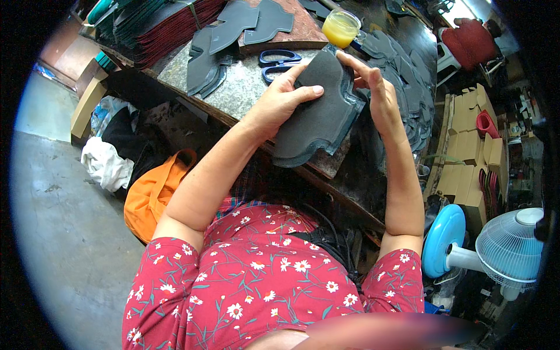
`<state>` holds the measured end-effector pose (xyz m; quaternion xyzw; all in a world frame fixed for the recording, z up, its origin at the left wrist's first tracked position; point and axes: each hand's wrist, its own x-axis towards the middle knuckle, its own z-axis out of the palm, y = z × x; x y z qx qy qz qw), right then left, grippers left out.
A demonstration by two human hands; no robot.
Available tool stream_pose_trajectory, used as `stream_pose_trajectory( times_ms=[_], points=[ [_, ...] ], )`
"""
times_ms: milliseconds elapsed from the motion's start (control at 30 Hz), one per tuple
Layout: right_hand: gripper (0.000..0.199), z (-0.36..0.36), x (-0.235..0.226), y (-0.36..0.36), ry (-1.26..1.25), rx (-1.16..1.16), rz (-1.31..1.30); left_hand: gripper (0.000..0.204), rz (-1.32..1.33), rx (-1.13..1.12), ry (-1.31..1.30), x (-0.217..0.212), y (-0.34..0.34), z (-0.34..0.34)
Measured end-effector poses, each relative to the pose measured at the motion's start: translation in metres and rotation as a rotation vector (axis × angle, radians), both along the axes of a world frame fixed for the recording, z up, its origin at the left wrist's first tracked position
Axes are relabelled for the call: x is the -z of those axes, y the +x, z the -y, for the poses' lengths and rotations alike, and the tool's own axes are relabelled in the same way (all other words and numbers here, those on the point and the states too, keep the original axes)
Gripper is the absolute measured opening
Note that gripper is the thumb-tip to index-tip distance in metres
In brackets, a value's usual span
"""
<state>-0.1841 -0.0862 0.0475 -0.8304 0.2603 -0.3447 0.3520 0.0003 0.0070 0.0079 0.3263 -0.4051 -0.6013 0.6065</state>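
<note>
A dark grey cut-out piece of sheet material (315, 116), with curved edges and a shiny dark border along its right side, is held tilted over the table's front edge. My left hand (286, 96) grips its left side, thumb flat on the face and fingers partly hidden behind. At the upper right edge, my right hand (376, 87) has its fingers bent onto the border; some of them are hidden. Just beyond my left hand lie blue-handled scissors (279, 60) on a speckled stone slab (236, 96). Similar grey pieces (204, 67) are stacked on the slab's left.
A jar of yellow liquid (340, 28) stands past the held piece, beside a reddish block (303, 38) bearing more grey pieces. A large pile of dark pieces (402, 87) covers the table's right. An orange bag (153, 192) hangs lower left; a blue fan (507, 251) stands lower right.
</note>
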Motion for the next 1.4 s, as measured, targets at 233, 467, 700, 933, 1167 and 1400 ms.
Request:
stream_pose_trajectory(
  times_ms=[233, 467, 700, 933, 1167, 1400],
  points=[
    [0.086, 0.001, 0.003, 0.003, 0.152, -0.109, 0.037, 0.059, 0.042, 0.065, 0.012, -0.004, -0.001, -0.005],
    [0.090, -0.004, 0.002, 0.001, 0.365, -0.202, 0.102, 0.047, -0.061, -0.062, 0.020, -0.003, 0.004, -0.004],
    [0.096, -0.001, 0.001, -0.005, 0.410, -0.314, 0.052, 0.039, -0.170, -0.160, 0.003, 0.002, 0.007, -0.002],
    [0.095, 0.003, 0.009, -0.003, 0.488, -0.350, 0.156, 0.039, -0.177, -0.149, -0.013, 0.001, 0.008, -0.001],
    [0.088, 0.016, 0.005, -0.007, 0.450, -0.358, 0.236, 0.033, -0.237, -0.299, -0.037, 0.009, 0.009, 0.006],
    [0.067, -0.014, 0.008, 0.009, 0.302, -0.219, 0.233, 0.039, -0.263, -0.331, -0.131, 0.013, 0.004, 0.012]
  ],
)
